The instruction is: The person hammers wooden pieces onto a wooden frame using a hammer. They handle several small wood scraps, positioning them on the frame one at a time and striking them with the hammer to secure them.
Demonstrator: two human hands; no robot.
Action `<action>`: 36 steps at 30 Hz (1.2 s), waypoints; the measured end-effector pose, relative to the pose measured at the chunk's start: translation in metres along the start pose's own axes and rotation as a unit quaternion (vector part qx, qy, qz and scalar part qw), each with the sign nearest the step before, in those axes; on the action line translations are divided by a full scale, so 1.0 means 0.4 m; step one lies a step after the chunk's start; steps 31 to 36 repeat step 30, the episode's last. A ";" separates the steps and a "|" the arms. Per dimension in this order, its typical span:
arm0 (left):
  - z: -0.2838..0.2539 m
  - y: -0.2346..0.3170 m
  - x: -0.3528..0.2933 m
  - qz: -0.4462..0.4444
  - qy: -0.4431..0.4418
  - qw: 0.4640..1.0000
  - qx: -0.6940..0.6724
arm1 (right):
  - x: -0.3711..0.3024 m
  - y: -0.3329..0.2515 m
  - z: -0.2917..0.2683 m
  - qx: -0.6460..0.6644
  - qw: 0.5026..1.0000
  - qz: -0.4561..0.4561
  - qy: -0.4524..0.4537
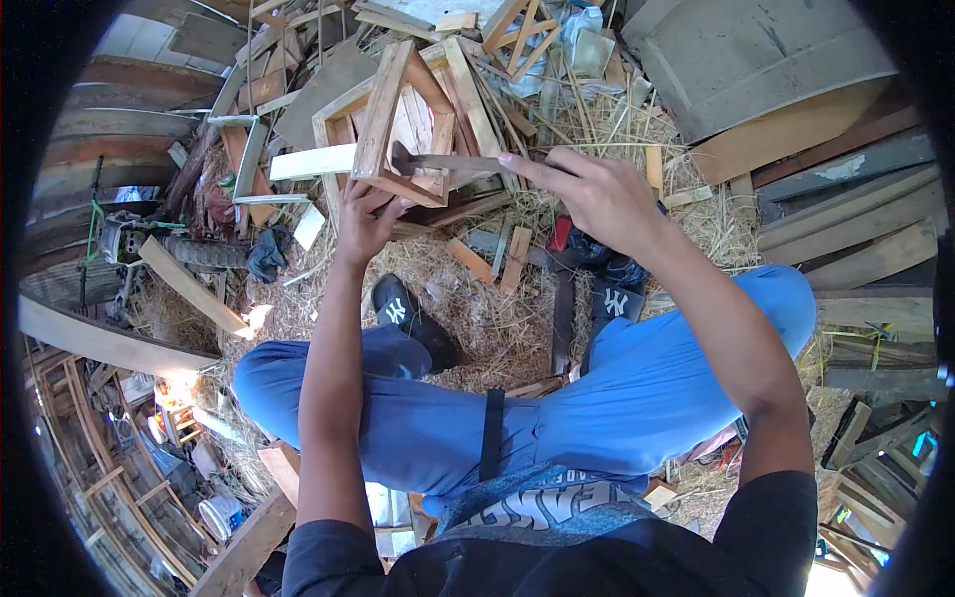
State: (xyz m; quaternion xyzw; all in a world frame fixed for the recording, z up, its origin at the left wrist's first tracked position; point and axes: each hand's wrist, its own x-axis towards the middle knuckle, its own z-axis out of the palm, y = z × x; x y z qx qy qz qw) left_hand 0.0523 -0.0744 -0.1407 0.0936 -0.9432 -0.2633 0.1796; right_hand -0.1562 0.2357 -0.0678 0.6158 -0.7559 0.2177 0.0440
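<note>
My left hand (pixel 366 221) is closed on the lower corner of an open wooden frame (pixel 376 114) made of joined narrow boards. The frame stands tilted up, with a second wooden frame (pixel 343 104) close behind it. In my right hand (pixel 602 194) is a hammer (pixel 453 162), gripped toward the end of its wooden handle. Its dark head is at the frame's lower part; whether it touches the wood I cannot tell. A pale board (pixel 313 162) sticks out to the left beside the frame.
Wood offcuts (pixel 473 261) lie on the straw-covered ground (pixel 487 323) between my feet. Stacked planks (pixel 856 219) and a large grey panel (pixel 756 60) are at the right. On the left are a loose plank (pixel 194 289), a tyre (pixel 204 253) and a curved board (pixel 109 336).
</note>
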 end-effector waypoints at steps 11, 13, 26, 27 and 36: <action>0.001 -0.002 -0.007 -0.028 0.005 0.999 -0.027 | -0.001 0.007 0.004 -0.064 0.997 -0.028 -0.027; -0.002 0.007 -0.008 -0.002 -0.008 1.000 0.001 | -0.003 0.007 0.012 -0.046 0.999 -0.018 -0.013; 0.007 0.017 0.004 0.023 -0.001 1.000 0.021 | -0.008 -0.001 0.002 0.009 1.000 0.000 0.024; 0.005 0.023 0.006 0.029 0.001 0.999 0.018 | -0.009 0.008 0.004 -0.015 1.000 -0.003 -0.004; 0.000 0.001 0.004 0.032 -0.014 0.999 0.038 | -0.008 0.009 0.009 -0.010 1.000 -0.001 -0.025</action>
